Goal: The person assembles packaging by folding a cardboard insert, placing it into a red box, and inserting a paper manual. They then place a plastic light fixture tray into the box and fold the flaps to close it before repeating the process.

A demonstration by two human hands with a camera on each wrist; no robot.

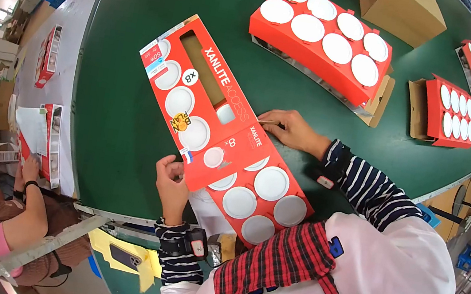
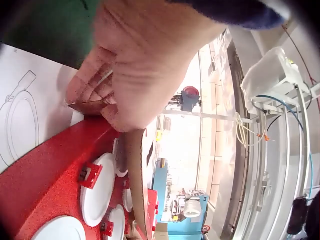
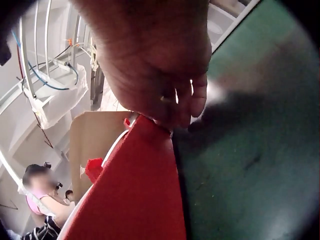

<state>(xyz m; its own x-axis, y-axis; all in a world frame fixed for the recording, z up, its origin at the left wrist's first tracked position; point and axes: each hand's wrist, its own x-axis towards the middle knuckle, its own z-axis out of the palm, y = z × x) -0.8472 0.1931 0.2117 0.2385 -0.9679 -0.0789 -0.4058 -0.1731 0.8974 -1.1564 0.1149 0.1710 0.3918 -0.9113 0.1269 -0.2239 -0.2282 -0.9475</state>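
A red and white printed XANLITE carton (image 1: 201, 101) with a cut-out window lies at a slant before me on the green table. From its near end shows a red insert (image 2: 92, 135) set with white round lights (image 1: 272, 183). My left hand (image 1: 173, 186) is at the carton's left edge near that end. In the left wrist view its thumb and fingers pinch a cardboard flap edge (image 2: 87, 106). Opposite, my right hand (image 1: 294, 131) pinches a thin flap at the right edge. The right wrist view shows its fingertips at the corner of the red side (image 3: 135, 195); a brown flap (image 3: 95, 137) stands up behind.
A filled red box of lights (image 1: 321, 43) stands at the back, beside a brown carton (image 1: 404, 13). Smaller filled boxes (image 1: 452, 115) are at the right. At left, another person's hands (image 1: 29, 171) work at a side table. A phone (image 1: 125, 257) lies on yellow material.
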